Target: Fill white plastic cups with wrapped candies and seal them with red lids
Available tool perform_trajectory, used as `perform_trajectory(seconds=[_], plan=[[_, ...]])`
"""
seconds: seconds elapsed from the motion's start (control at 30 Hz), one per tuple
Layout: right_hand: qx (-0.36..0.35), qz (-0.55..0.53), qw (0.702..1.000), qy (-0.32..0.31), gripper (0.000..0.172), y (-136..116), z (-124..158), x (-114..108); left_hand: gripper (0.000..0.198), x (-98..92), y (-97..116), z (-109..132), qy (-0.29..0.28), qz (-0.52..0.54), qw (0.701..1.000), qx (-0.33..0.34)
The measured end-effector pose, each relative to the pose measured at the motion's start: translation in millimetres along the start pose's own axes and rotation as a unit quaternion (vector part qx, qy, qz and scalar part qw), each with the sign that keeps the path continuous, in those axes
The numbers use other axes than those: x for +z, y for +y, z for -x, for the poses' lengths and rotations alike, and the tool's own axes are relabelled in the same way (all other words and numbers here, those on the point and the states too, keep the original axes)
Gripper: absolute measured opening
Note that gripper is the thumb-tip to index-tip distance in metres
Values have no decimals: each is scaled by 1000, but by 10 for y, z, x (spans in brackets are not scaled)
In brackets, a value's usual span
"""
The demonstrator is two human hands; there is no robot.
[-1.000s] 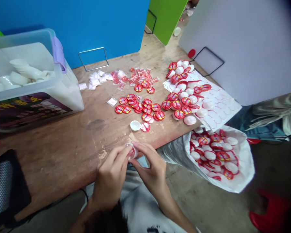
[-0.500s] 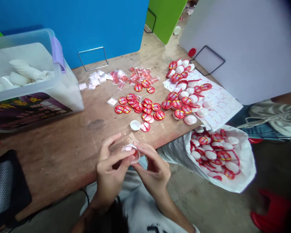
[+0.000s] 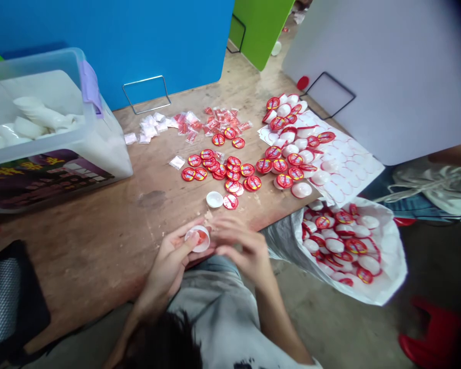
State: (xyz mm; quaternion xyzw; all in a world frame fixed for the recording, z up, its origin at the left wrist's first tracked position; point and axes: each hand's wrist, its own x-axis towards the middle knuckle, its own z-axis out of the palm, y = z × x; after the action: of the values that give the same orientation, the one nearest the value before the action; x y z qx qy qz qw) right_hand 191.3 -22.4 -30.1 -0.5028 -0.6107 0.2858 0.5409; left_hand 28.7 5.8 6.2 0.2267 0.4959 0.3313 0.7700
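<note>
Round white plastic cup (image 3: 198, 239) with red inside: one, gripped between thumb and fingers of the left hand (image 3: 168, 269), over the edge of the wooden table (image 3: 80, 256). Right hand (image 3: 238, 247) curls narrowly just beside it, blurred; contact cannot be told. One white cap (image 3: 214, 199) and one red-printed disc (image 3: 230, 201) lie ahead on the tabletop.

Single head-worn view, angled forward and down from just above the wearer's dark hair (image 3: 161, 343), close over the bare left hand (image 3: 169, 269) and bare right hand (image 3: 244, 251), facing across a worn wooden workbench (image 3: 100, 241) toward a flat blue upright partition (image 3: 100, 46).
</note>
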Motion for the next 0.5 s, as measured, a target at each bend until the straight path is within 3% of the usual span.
perform_trajectory(seconds=[0.1, 0.3, 0.5], plan=[[86, 121, 985, 89, 14, 279, -115, -171, 52, -33, -24, -16, 54, -46, 997, 26], [112, 278, 954, 19, 29, 757, -218, -52, 38, -43, -63, -12, 72, -137, 983, 95], [65, 285, 956, 8, 14, 867, -188, -32, 27, -79, -40, -6, 93, -191, 972, 102]])
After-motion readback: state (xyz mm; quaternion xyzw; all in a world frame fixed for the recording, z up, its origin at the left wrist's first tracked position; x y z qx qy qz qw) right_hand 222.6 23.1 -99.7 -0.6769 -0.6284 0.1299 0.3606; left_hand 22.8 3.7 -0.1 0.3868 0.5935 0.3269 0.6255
